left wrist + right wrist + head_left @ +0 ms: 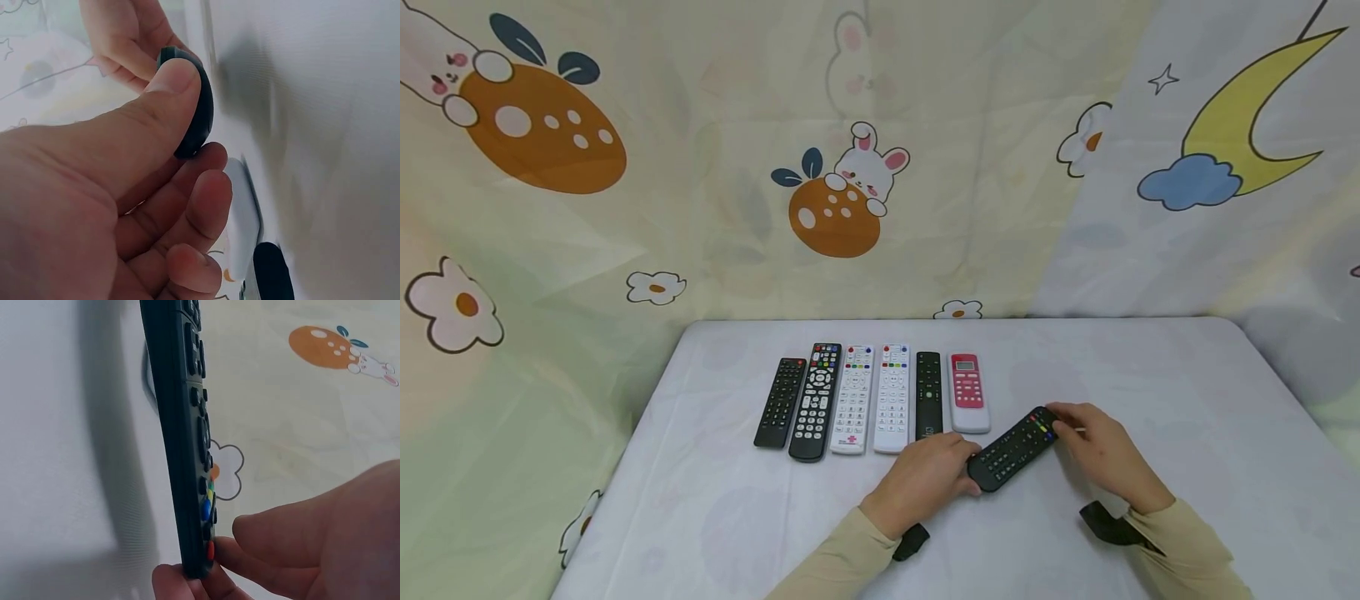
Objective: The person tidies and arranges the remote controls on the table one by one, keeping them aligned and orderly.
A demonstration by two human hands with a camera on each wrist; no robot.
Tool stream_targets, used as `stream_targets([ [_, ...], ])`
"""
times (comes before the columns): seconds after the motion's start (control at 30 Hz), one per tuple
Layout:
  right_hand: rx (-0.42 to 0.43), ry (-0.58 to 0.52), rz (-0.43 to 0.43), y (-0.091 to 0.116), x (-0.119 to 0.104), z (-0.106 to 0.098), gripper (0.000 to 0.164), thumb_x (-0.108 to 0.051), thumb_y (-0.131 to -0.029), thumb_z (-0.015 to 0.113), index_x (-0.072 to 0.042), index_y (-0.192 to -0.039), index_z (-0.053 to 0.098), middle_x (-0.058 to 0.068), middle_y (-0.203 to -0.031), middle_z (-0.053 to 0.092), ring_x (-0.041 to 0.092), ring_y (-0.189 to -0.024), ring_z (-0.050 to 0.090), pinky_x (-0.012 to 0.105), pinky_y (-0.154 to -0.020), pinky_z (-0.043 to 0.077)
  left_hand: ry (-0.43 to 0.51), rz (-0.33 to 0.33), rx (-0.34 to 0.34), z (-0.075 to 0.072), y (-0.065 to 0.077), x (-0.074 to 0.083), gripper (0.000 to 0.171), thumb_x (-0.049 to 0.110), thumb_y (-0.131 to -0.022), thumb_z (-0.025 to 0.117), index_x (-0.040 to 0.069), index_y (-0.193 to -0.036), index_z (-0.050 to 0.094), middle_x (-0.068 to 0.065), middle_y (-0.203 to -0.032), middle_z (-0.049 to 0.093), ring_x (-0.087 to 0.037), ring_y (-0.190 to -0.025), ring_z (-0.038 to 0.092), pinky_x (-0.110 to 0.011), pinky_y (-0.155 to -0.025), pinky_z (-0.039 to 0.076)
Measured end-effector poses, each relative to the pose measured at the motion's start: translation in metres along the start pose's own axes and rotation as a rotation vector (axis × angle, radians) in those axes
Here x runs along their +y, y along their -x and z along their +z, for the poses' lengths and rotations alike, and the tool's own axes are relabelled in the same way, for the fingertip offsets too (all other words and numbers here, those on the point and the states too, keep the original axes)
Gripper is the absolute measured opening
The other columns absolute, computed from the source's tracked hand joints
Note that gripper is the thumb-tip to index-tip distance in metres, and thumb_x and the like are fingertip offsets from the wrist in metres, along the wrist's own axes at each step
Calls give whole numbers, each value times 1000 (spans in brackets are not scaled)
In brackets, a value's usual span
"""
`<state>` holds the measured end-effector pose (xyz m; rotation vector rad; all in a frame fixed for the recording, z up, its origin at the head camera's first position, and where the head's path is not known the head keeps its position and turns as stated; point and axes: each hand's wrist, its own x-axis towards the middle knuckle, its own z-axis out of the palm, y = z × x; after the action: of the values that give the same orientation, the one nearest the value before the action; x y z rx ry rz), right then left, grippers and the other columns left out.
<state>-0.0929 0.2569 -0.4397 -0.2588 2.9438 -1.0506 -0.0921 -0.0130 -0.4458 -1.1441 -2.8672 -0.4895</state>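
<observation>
A black remote control [1012,449] with coloured buttons at its far end is held slantwise a little above the table. My left hand [925,477] pinches its lower left end, the thumb [176,76] on the top side and fingers under it. At the upper right end, my right hand [1103,450] holds the tip with its fingers; the right wrist view shows them around the red button end of the remote [178,437]. Beside the left hand stands a row of remotes, and the black slim one [928,392] is partly hidden behind that hand.
Left of the slim remote lie a small black remote [780,403], a black one with white buttons [815,402] and two white ones [852,400]. A red and white remote [969,393] ends the row. The white table [715,525] meets a printed cloth backdrop [737,275].
</observation>
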Motion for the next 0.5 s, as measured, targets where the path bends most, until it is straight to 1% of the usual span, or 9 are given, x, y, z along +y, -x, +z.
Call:
stream_targets([
  [0.13, 13, 2, -2, -3, -1, -1, 34, -10, -104, 52, 12, -130, 58, 31, -123, 59, 45, -110, 59, 57, -90, 51, 18, -18, -1, 0, -3, 3, 50, 42, -82, 79, 12, -122, 71, 5, -108, 72, -5, -94, 64, -19, -79, 50],
  [0.27, 16, -3, 20, -6, 0, -3, 34, -10, -106, 48, 9, -132, 58, 32, -128, 58, 48, -114, 57, 58, -90, 50, 34, -38, 8, 0, -4, 5, 52, 41, -82, 80, 12, -123, 71, 4, -111, 72, -6, -98, 66, -19, -82, 51],
  [0.37, 14, -11, 36, -9, 1, -5, 35, -11, -107, 45, 8, -132, 59, 33, -132, 56, 51, -117, 55, 60, -89, 49, 38, -51, 13, 0, -5, 7, 52, 41, -82, 80, 12, -124, 70, 4, -112, 73, -6, -99, 66, -19, -83, 51],
  [0.5, 16, -26, 43, -13, 0, -6, 35, -11, -107, 44, 7, -133, 59, 34, -133, 55, 52, -120, 52, 61, -91, 47, 50, -62, 22, 1, -6, 9, 53, 42, -81, 80, 12, -124, 70, 4, -112, 73, -6, -100, 66, -19, -84, 51],
])
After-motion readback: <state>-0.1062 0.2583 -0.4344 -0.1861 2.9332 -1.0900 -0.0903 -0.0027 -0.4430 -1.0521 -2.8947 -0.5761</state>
